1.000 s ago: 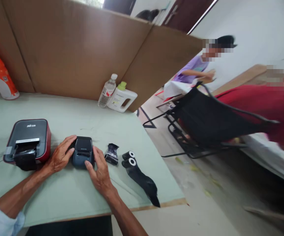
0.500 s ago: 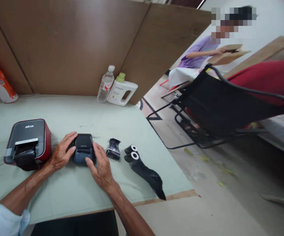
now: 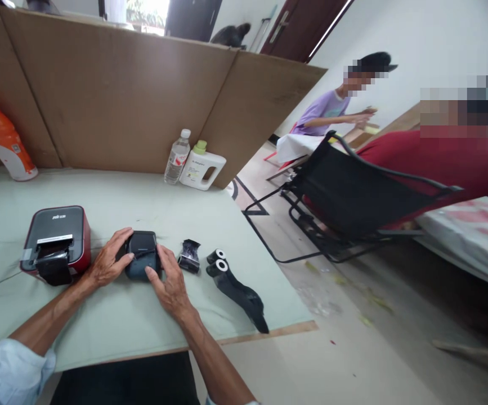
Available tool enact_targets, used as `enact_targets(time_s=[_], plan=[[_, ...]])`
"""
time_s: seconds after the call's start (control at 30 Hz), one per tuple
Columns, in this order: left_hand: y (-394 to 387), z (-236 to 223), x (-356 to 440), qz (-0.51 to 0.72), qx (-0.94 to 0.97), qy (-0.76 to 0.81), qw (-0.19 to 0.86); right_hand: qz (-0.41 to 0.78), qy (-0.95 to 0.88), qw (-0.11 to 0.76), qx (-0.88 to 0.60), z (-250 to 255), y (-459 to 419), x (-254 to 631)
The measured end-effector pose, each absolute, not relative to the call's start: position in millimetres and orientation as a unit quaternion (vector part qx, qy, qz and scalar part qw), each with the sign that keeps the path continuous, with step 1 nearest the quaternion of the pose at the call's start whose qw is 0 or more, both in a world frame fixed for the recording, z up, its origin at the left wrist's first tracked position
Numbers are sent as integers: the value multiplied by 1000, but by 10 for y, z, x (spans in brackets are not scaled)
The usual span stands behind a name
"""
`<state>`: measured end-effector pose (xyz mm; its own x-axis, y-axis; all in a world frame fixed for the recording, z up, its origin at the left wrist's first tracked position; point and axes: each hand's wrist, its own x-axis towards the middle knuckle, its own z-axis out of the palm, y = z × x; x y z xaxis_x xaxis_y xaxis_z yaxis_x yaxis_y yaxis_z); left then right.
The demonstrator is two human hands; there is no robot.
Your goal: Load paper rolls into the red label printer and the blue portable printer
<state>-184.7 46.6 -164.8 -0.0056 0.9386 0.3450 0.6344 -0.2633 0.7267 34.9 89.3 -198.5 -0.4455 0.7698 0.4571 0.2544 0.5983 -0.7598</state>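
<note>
Between my two hands a small dark portable printer [image 3: 141, 253] lies on the table, with a black upper cover and a blue-grey front part. My left hand [image 3: 111, 260] holds its left side, thumb at the near left edge. Along the right side run the fingers of my right hand [image 3: 171, 284], its thumb resting by the near right corner. To the left stands a larger red and black label printer [image 3: 60, 239] with black film hanging from its front slot. Right of my hands lie a small roll of black film [image 3: 189, 257] and a pair of white-cored ribbon rolls [image 3: 220, 264] with a long black tail.
A cardboard screen [image 3: 134, 101] closes off the table's back. Before it stand an orange bottle [image 3: 5, 138], a clear water bottle [image 3: 177, 157] and a white jug [image 3: 201, 169]. Beyond the right edge are a black folding chair [image 3: 353, 180] and two people, one in purple, one in red.
My view has tilted up and shifted, showing more of the room behind the screen and the person in red. Both hands stay on the portable printer. The person in purple has moved their hands.
</note>
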Motion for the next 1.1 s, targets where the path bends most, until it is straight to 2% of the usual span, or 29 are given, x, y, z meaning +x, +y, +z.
enact_targets(time_s=[0.37,0.9,1.1], plan=[[457,-1651,-1891,388,712,552,195,326,-788,412,-320,-1983,904,354],[544,-1759,-1829,465,663,572,131,337,-779,422,-319,-1951,893,343],[531,-1748,-1819,460,664,575,131,239,-818,426,-306,-1753,1025,328]])
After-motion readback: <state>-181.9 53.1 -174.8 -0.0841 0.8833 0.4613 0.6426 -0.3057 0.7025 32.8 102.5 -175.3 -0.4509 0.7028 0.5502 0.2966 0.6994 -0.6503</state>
